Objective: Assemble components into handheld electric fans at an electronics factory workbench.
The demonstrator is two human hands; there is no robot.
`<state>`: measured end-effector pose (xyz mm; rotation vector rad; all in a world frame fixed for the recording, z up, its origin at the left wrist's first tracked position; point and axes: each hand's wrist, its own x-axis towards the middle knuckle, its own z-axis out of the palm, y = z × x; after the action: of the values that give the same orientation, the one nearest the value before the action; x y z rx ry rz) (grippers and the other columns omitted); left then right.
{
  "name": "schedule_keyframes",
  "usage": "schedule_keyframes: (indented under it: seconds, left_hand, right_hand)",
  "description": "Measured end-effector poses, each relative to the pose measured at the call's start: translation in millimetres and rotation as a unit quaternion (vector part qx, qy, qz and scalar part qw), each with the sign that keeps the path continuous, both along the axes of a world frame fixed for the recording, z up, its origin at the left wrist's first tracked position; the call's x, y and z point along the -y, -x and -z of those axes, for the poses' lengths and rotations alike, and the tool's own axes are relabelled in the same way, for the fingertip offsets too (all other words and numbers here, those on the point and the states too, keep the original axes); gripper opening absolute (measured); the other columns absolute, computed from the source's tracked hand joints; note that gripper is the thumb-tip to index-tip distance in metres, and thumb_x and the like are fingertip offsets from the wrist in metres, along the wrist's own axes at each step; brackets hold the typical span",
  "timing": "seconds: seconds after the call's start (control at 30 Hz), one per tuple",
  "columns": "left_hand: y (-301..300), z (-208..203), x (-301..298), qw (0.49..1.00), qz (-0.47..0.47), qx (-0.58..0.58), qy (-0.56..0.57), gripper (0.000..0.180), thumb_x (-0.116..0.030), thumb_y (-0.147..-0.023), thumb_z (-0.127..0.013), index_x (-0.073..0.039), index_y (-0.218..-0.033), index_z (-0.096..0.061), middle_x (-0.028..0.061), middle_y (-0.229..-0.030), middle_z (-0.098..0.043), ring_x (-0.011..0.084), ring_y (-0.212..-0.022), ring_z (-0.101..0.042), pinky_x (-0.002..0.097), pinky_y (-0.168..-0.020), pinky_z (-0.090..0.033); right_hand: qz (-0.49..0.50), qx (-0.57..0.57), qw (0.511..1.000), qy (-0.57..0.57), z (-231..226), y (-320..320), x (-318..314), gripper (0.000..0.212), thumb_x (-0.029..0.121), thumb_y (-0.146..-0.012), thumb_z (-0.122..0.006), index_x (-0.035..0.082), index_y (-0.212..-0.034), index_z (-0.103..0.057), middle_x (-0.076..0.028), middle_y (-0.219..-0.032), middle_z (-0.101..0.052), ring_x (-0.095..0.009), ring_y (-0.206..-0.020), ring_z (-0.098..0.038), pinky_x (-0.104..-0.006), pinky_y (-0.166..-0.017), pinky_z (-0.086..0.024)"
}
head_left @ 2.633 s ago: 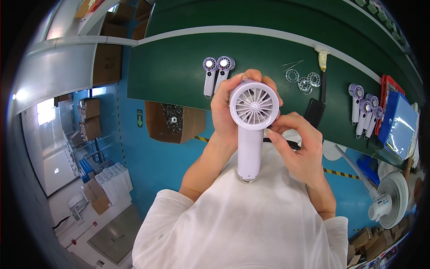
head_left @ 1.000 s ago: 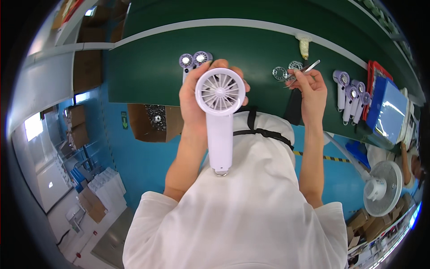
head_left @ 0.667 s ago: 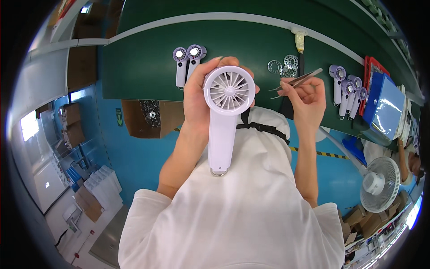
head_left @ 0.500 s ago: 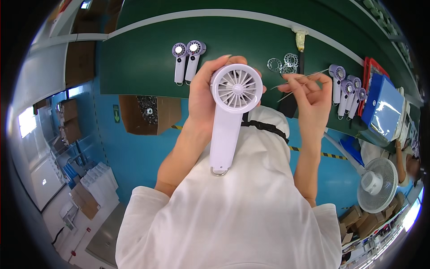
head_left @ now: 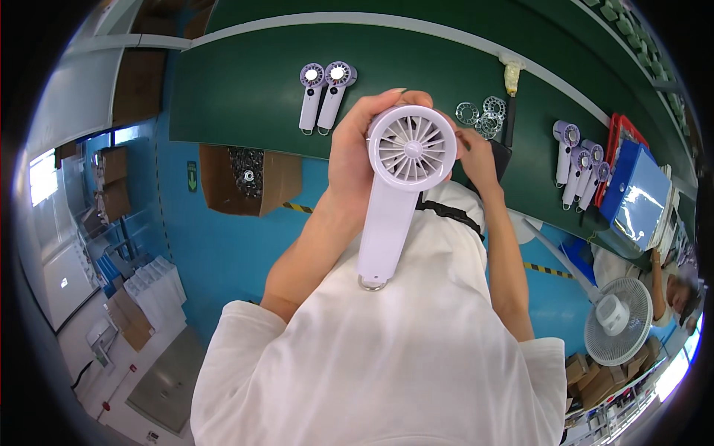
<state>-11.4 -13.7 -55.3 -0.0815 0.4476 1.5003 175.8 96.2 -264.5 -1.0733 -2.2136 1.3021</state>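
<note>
A loose white T-shirt (head_left: pixel 379 364) with short, wide sleeves (head_left: pixel 242 334) shows soft creases; a black strap (head_left: pixel 454 213) crosses white fabric (head_left: pixel 460 195); the hands (head_left: pixel 352 156) are bare.

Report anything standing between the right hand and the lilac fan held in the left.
Nothing visible does: the right hand is at the right edge of the lilac fan, which the left hand holds. The right hand looks partly hidden there, so contact can't be confirmed.
</note>
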Motion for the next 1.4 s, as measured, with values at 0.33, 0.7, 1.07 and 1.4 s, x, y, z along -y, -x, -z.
schedule_keyframes:
  seconds: [0.33,0.7,1.07,1.4]
  left_hand:
    - [-5,-12,1,0.999,-0.027,-0.023,0.002,0.036,-0.031,-0.096,-0.047,0.000,-0.099,-0.063,0.0123,-0.093,-0.068,0.0199,-0.083,-0.067,0.0319,-0.077,-0.055]
    - [-7,-23,-4,0.995,-0.019,-0.051,0.078,0.033,-0.038,-0.093,-0.050,-0.007,-0.096,-0.060,0.0175,-0.092,-0.064,0.0326,-0.081,-0.066,0.0425,-0.060,-0.057]
    - [-9,-23,-1,0.995,-0.029,-0.059,0.069,0.033,-0.032,-0.095,-0.050,-0.002,-0.100,-0.062,0.0116,-0.088,-0.067,0.0216,-0.077,-0.066,0.0345,-0.069,-0.056]
    - [-9,-30,1,0.992,-0.027,-0.074,0.094,0.032,-0.032,-0.096,-0.052,-0.003,-0.099,-0.064,0.0068,-0.086,-0.067,0.0155,-0.076,-0.064,0.0300,-0.068,-0.054]
  right_hand:
    - [0.020,0.026,0.998,-0.059,-17,-5,6,0.026,0.010,-0.088,-0.068,0.004,-0.113,-0.068,-0.016,-0.105,-0.067,-0.029,-0.088,-0.068,-0.0379,-0.076,-0.053]
    - [0.129,-0.306,0.934,-0.135,-249,-4,29,0.028,0.012,-0.095,-0.062,-0.010,-0.113,-0.058,-0.026,-0.106,-0.068,-0.035,-0.097,-0.069,-0.0432,-0.092,-0.054]
    - [-0.080,-0.261,0.933,-0.233,-272,16,36,0.019,0.003,-0.085,-0.070,-0.003,-0.102,-0.064,-0.021,-0.096,-0.070,-0.034,-0.090,-0.069,-0.0511,-0.087,-0.055]
    - [-0.123,-0.244,0.909,-0.315,-266,29,32,0.032,-0.001,-0.063,-0.077,-0.003,-0.094,-0.068,-0.016,-0.097,-0.070,-0.030,-0.087,-0.069,-0.0436,-0.081,-0.058]
